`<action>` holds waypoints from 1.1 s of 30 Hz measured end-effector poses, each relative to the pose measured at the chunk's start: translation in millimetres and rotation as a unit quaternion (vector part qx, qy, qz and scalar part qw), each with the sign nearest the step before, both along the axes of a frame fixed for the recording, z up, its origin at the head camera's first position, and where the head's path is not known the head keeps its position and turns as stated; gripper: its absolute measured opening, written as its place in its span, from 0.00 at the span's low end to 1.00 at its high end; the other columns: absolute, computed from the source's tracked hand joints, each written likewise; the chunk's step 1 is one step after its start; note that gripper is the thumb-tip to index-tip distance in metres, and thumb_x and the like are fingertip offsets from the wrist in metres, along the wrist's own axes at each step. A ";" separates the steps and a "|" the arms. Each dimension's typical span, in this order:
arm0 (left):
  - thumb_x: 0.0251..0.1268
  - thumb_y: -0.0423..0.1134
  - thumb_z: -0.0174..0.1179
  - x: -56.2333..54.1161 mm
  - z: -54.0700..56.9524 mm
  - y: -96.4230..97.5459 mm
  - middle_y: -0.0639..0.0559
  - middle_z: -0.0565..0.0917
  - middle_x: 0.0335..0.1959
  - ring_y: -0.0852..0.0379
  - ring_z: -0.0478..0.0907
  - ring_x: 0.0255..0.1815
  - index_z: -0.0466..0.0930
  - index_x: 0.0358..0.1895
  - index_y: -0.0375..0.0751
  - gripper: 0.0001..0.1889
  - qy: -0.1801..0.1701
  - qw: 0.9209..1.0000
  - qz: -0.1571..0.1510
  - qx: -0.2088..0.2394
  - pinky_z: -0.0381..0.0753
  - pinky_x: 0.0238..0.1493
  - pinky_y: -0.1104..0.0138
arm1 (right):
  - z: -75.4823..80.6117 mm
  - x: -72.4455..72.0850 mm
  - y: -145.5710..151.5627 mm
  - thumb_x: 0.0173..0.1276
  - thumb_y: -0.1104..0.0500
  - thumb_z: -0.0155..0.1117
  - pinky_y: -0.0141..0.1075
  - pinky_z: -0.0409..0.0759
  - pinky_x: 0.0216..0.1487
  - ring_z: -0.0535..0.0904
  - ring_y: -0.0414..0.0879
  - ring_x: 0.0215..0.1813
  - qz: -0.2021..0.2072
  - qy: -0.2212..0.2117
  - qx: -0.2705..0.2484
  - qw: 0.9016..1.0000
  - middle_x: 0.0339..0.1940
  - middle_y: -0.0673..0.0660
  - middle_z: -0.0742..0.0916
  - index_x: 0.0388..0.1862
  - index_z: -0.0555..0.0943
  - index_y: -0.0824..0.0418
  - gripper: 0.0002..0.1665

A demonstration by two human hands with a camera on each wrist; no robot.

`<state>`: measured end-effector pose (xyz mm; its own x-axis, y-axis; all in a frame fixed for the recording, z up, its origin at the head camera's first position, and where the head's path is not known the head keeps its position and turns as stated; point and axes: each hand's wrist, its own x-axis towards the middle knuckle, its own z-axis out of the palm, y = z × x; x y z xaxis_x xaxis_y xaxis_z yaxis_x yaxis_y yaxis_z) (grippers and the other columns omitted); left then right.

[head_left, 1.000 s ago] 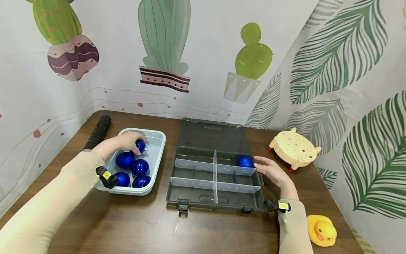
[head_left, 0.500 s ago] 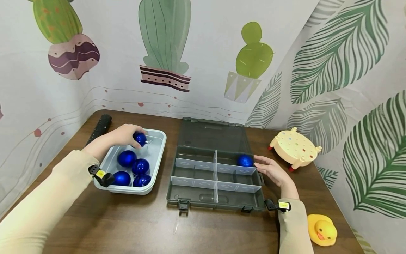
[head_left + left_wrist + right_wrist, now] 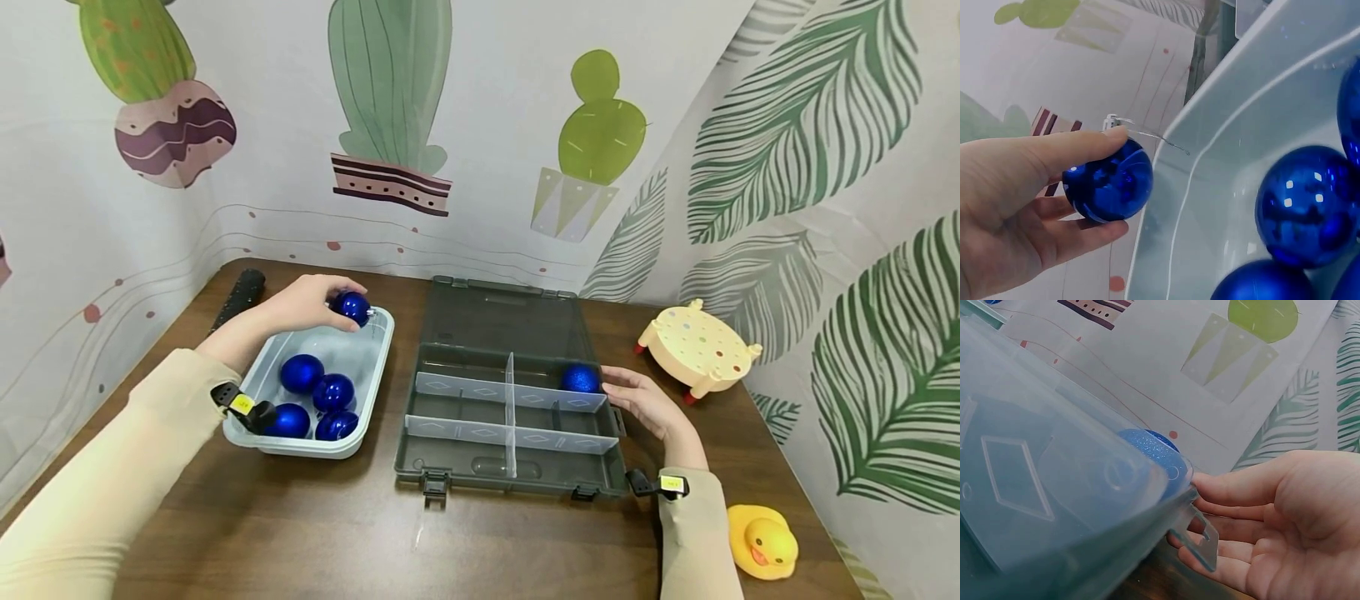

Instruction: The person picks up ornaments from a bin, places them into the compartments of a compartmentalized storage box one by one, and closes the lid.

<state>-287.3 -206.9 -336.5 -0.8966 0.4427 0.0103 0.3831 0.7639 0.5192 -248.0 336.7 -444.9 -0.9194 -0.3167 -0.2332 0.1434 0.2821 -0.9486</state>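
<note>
My left hand [image 3: 307, 304] pinches a shiny blue Christmas ball [image 3: 354, 308] between thumb and fingers, above the far end of a pale blue tray [image 3: 384, 337]. Its silver cap and thin string show in the left wrist view. Several more blue balls [image 3: 302, 374] lie in the tray. A dark see-through compartment box [image 3: 442, 457] lies with its lid [image 3: 502, 318] folded back. Inside its far right compartment sits a glittery blue ball [image 3: 580, 379]. My right hand [image 3: 647, 406] rests at the box's right side, fingers extended, thumb tip at the rim near a side latch [image 3: 1204, 544].
A cream toy stool [image 3: 697, 346] with red-tipped legs stands at the right. A yellow rubber duck [image 3: 762, 542] sits near the right front. Behind the left forearm lies a black speckled cylinder [image 3: 242, 296]. A printed cloth wall [image 3: 495, 125] rises behind the table.
My left hand has lifted the ball up out of the tray and moved it slightly right, toward the tray's far rim. My right hand has stayed at the box's side.
</note>
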 end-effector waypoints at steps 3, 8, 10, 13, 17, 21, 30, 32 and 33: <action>0.55 0.43 0.72 -3.3 -0.2 6.7 0.34 0.78 0.61 0.34 0.75 0.61 0.75 0.63 0.37 0.31 0.010 1.000 0.000 0.010 0.73 0.61 0.43 | -0.4 -0.4 0.5 0.76 0.59 0.52 0.20 0.74 0.55 0.76 0.24 0.50 0.000 -0.002 0.001 1.000 0.74 0.77 0.59 0.74 0.52 0.77 0.37; 0.55 0.43 0.73 -8.5 -0.4 21.9 0.34 0.78 0.61 0.35 0.76 0.60 0.75 0.63 0.38 0.32 0.023 0.999 -0.002 0.028 0.75 0.60 0.45 | -1.1 -0.6 0.5 0.76 0.59 0.51 0.20 0.74 0.55 0.76 0.25 0.50 0.001 -0.002 0.001 1.000 0.75 0.77 0.59 0.74 0.53 0.76 0.37; 0.55 0.42 0.72 -9.4 0.4 29.3 0.34 0.78 0.61 0.35 0.76 0.60 0.74 0.64 0.38 0.32 0.025 0.999 -0.006 0.037 0.76 0.60 0.45 | -0.9 -0.3 0.3 0.76 0.59 0.51 0.20 0.74 0.55 0.76 0.25 0.50 0.001 -0.001 0.003 1.000 0.74 0.77 0.59 0.74 0.52 0.77 0.37; 0.54 0.42 0.73 -9.5 1.6 41.6 0.35 0.78 0.62 0.36 0.76 0.61 0.74 0.64 0.37 0.33 0.025 0.998 -0.013 0.053 0.76 0.60 0.46 | -0.2 0.1 0.1 0.76 0.59 0.51 0.21 0.74 0.56 0.75 0.24 0.50 0.000 -0.002 0.006 1.000 0.75 0.77 0.59 0.74 0.52 0.77 0.37; 0.54 0.42 0.73 -9.3 0.7 60.2 0.37 0.78 0.62 0.38 0.77 0.61 0.74 0.64 0.38 0.33 0.020 0.998 -0.021 0.063 0.77 0.60 0.48 | 0.5 0.4 -0.1 0.75 0.59 0.52 0.22 0.75 0.57 0.75 0.24 0.50 -0.001 -0.001 0.007 1.000 0.75 0.77 0.59 0.74 0.52 0.77 0.37; 0.54 0.43 0.73 -8.7 -4.1 79.9 0.38 0.78 0.62 0.39 0.77 0.61 0.75 0.64 0.40 0.33 0.014 0.997 -0.031 0.065 0.78 0.59 0.49 | -0.5 0.5 0.0 0.75 0.60 0.52 0.21 0.75 0.55 0.76 0.24 0.50 -0.003 0.002 0.002 1.000 0.74 0.78 0.59 0.74 0.53 0.78 0.37; 0.53 0.43 0.74 -3.3 -22.0 121.3 0.39 0.79 0.61 0.39 0.76 0.61 0.77 0.62 0.40 0.31 0.003 0.998 -0.058 0.036 0.77 0.59 0.48 | -0.5 -0.2 0.2 0.76 0.59 0.52 0.21 0.74 0.55 0.76 0.24 0.50 0.002 -0.002 0.002 1.000 0.75 0.77 0.59 0.74 0.52 0.76 0.37; 0.53 0.43 0.73 -1.0 -25.3 128.7 0.39 0.79 0.61 0.39 0.76 0.62 0.77 0.62 0.40 0.31 -0.002 0.997 -0.067 0.027 0.78 0.59 0.48 | -0.2 -0.4 0.1 0.76 0.59 0.52 0.21 0.74 0.55 0.76 0.24 0.50 0.002 -0.001 0.002 1.000 0.75 0.77 0.59 0.74 0.53 0.76 0.37; 0.53 0.42 0.73 -0.3 -27.0 132.0 0.39 0.79 0.61 0.39 0.76 0.62 0.77 0.63 0.40 0.31 -0.007 0.997 -0.070 0.024 0.78 0.59 0.48 | -0.2 -0.5 0.1 0.76 0.60 0.52 0.21 0.74 0.55 0.76 0.25 0.50 0.001 -0.001 0.001 1.000 0.75 0.77 0.59 0.74 0.53 0.76 0.37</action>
